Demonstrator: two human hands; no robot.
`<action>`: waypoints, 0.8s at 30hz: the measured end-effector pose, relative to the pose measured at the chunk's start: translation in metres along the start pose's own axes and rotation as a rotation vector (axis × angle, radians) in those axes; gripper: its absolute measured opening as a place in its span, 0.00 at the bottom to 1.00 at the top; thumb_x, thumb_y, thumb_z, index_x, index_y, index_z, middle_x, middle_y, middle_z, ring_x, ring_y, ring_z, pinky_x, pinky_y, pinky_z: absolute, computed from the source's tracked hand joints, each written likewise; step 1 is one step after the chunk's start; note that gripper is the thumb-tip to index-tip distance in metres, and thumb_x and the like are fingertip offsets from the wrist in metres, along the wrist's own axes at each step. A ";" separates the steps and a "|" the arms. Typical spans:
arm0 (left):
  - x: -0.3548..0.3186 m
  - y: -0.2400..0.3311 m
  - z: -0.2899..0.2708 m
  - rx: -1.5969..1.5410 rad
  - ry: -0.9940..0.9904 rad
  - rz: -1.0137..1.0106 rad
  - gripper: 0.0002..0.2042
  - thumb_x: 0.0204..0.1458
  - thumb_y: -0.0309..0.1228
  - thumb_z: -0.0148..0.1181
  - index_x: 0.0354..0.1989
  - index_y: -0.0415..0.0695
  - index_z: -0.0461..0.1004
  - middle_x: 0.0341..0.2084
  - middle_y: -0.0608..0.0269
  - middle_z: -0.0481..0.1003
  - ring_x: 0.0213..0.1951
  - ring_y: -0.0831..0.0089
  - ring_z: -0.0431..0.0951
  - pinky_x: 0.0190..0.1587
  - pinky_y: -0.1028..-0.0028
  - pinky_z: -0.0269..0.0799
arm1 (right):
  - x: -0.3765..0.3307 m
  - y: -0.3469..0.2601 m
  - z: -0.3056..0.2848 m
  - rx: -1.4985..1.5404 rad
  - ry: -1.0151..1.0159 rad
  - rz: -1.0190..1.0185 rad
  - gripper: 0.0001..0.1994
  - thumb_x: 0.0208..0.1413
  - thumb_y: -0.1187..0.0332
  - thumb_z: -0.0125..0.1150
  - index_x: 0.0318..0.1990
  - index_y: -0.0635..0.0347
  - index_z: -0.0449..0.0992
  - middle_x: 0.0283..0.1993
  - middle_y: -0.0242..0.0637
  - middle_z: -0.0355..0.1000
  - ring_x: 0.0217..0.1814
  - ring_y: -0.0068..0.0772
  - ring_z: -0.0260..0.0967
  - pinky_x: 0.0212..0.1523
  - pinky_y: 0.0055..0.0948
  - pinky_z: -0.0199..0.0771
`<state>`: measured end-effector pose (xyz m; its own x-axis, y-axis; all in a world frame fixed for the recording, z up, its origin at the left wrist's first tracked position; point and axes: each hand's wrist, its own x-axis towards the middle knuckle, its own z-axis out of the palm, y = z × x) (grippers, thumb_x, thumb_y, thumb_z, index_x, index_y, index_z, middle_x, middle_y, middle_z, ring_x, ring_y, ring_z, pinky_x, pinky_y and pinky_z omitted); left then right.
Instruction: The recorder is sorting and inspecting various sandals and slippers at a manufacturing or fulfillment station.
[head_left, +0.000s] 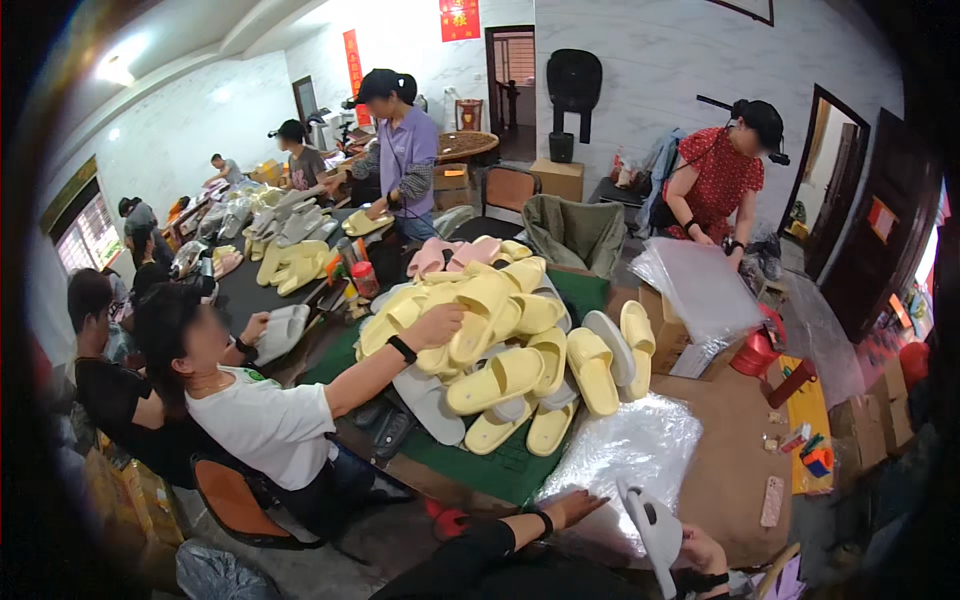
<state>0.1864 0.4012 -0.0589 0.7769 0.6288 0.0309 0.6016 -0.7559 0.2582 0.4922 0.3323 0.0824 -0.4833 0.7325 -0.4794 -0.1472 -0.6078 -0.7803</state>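
Note:
My right hand (703, 552) is closed on a light grey slipper (656, 528), held up on edge at the near side of the table. My left hand (578, 508) holds nothing; its fingers stretch toward the slipper, over the near edge of a stack of clear plastic bags (632, 450). Beyond the bags lies a heap of pale yellow slippers (495, 380), with grey ones among them and pink slippers (455, 255) at the far side. A co-worker in a white shirt reaches a hand (437, 326) onto the heap and holds a grey slipper (282, 335) in the other.
A phone (772, 502) lies on the brown tabletop (730, 450) at right. Past it are a yellow board (800, 455) with small tools and a red tape dispenser (764, 342). A person in red handles clear plastic sheets (700, 285). An orange-backed chair (240, 500) stands at left.

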 end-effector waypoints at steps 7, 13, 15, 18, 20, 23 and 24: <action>0.008 0.006 -0.038 -0.354 -0.030 -0.304 0.34 0.43 0.17 0.43 0.63 0.47 0.46 0.33 0.45 0.69 0.37 0.52 0.69 0.43 0.63 0.64 | -0.005 0.010 -0.006 0.007 -0.234 0.187 0.16 0.47 0.76 0.55 0.46 0.69 0.69 0.42 0.35 0.72 0.41 0.25 0.69 0.44 0.25 0.67; 0.012 0.014 -0.032 -0.151 0.381 -0.228 0.20 0.47 0.24 0.45 0.52 0.47 0.64 0.48 0.64 0.69 0.51 0.64 0.66 0.54 0.64 0.56 | 0.016 0.030 -0.019 -0.284 -0.238 0.096 0.16 0.49 0.77 0.54 0.48 0.68 0.69 0.40 0.31 0.72 0.38 0.22 0.67 0.41 0.21 0.66; 0.018 0.013 -0.028 -0.153 0.351 -0.293 0.21 0.47 0.26 0.46 0.54 0.48 0.63 0.49 0.64 0.68 0.51 0.64 0.65 0.54 0.65 0.56 | 0.015 0.031 -0.016 -0.388 -0.089 0.167 0.15 0.50 0.77 0.52 0.47 0.65 0.70 0.40 0.31 0.72 0.40 0.22 0.66 0.41 0.20 0.66; 0.021 0.015 -0.022 -0.173 0.378 -0.335 0.21 0.48 0.30 0.47 0.54 0.48 0.63 0.51 0.62 0.67 0.53 0.66 0.64 0.55 0.65 0.55 | 0.022 0.041 -0.018 -0.643 0.034 -0.058 0.13 0.50 0.76 0.53 0.45 0.62 0.72 0.38 0.29 0.72 0.39 0.21 0.66 0.42 0.21 0.66; 0.024 0.027 -0.032 -0.161 0.361 -0.295 0.21 0.49 0.31 0.46 0.54 0.48 0.63 0.51 0.62 0.66 0.53 0.66 0.64 0.55 0.65 0.55 | 0.028 0.060 -0.031 -0.639 0.132 -0.020 0.14 0.47 0.73 0.56 0.43 0.61 0.73 0.39 0.33 0.72 0.39 0.27 0.67 0.44 0.24 0.66; 0.019 0.034 -0.029 -0.117 0.367 -0.286 0.21 0.51 0.31 0.44 0.56 0.49 0.61 0.51 0.61 0.66 0.53 0.65 0.64 0.55 0.64 0.55 | 0.039 0.070 -0.022 -1.169 0.368 -0.451 0.16 0.38 0.68 0.59 0.38 0.60 0.74 0.42 0.49 0.69 0.44 0.45 0.66 0.46 0.37 0.65; 0.021 0.037 -0.028 -0.088 0.383 -0.257 0.21 0.51 0.32 0.44 0.56 0.49 0.60 0.51 0.60 0.65 0.53 0.65 0.64 0.55 0.64 0.55 | 0.041 0.072 -0.019 -1.169 0.372 -0.453 0.16 0.38 0.68 0.59 0.38 0.60 0.74 0.42 0.49 0.69 0.44 0.45 0.66 0.46 0.37 0.65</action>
<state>0.2196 0.3921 -0.0218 0.4704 0.8281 0.3050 0.7347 -0.5589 0.3844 0.4787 0.3241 -0.0011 -0.2949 0.9553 -0.0182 0.6899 0.1997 -0.6958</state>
